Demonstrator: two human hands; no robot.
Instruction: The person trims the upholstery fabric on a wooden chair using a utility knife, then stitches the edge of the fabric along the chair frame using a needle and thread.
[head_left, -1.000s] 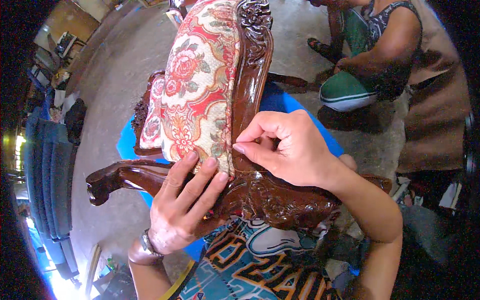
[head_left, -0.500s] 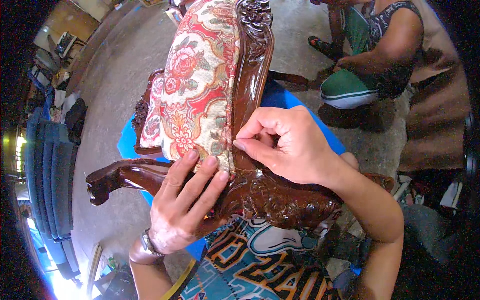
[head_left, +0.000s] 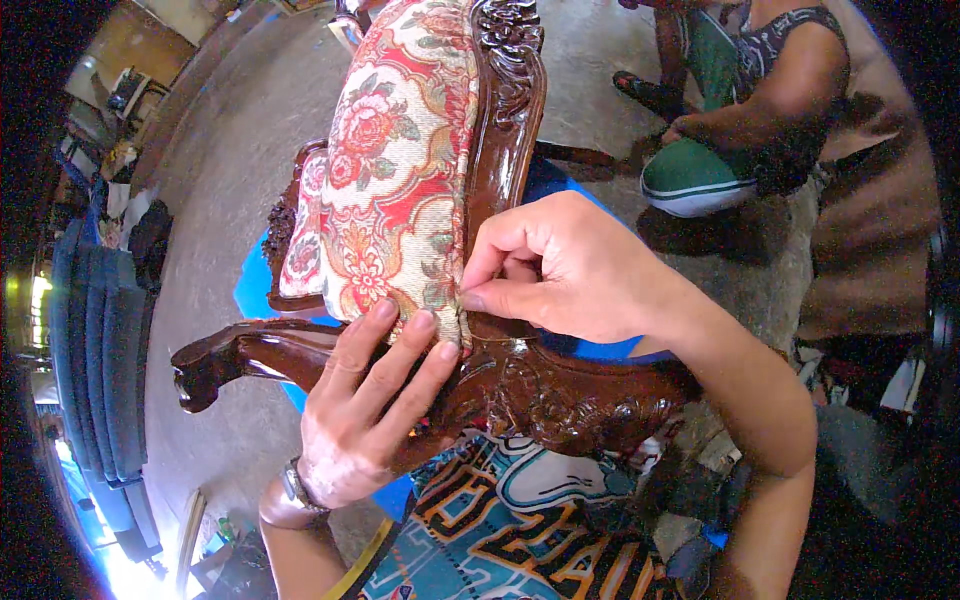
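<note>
A chair with floral red and cream upholstery (head_left: 370,180) and a dark, glossy carved wood frame (head_left: 505,150) lies tipped over in front of me. My left hand (head_left: 365,410) rests on the lower end of the padded fabric, fingers stretched out and slightly apart, holding nothing. On the right side, my right hand (head_left: 560,270) is closed in a pinch at the piped edge of the upholstery, where fabric meets wood. Whatever sits between its thumb and fingertip is too small to make out. A curved wooden leg (head_left: 260,350) points left beside my left hand.
Blue material (head_left: 262,290) lies beneath the chair. At upper right a person in green shorts (head_left: 700,175) crouches on the concrete floor (head_left: 230,200). Dark padded panels (head_left: 100,350) stand at the left; brown cloth (head_left: 865,240) hangs at the far right.
My right hand has shifted slightly left and down, its pinched fingertips now right against the fabric edge. The left hand has stayed put.
</note>
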